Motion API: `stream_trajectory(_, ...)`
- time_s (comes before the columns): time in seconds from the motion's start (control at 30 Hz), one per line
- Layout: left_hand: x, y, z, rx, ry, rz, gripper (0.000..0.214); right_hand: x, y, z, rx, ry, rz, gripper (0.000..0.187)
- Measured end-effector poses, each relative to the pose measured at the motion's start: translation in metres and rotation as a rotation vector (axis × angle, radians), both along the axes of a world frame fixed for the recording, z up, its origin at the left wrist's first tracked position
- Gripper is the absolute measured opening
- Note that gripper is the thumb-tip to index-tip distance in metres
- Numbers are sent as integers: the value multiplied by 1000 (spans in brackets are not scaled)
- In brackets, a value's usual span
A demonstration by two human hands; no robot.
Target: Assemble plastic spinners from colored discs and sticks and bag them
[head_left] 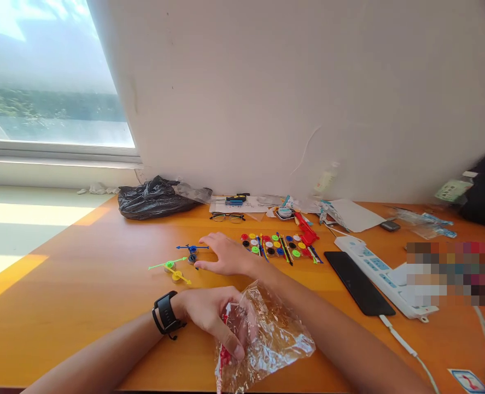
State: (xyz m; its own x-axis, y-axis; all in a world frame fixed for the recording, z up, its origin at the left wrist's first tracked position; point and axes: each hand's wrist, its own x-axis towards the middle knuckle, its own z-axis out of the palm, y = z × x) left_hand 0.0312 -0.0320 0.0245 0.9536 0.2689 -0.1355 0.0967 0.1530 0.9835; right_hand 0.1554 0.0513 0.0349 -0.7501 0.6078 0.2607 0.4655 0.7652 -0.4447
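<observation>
My left hand [217,314], with a black watch on its wrist, grips a crinkled clear plastic bag [277,339] near the table's front edge. Red and white arrow-shaped pieces [225,355] show at the bag's left side, by my thumb. Farther forward, my right hand [226,253] reaches left across the table, fingers apart, holding nothing I can see. Its thumb and fingertips come close to a black spinner [192,258] and a blue arrow spinner [192,249]. A green arrow spinner [169,266] and a yellow one [177,276] lie to the left.
Rows of coloured round pieces and arrows [270,243] lie right of my hand, with a red plastic tool [308,232] behind. A black phone [357,282] and power strip [385,276] are at right. Glasses [228,218] and a black bag [156,200] lie toward the wall.
</observation>
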Motion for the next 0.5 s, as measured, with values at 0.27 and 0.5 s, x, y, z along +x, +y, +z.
stream_trajectory(0.27,1,9,-13,-76,-78,29,50,-30,13,-21,-45,60,-51,18)
stream_trajectory(0.5,2,5,-3,-86,-109,92,49,-16,22,-20,-187,153,7,37)
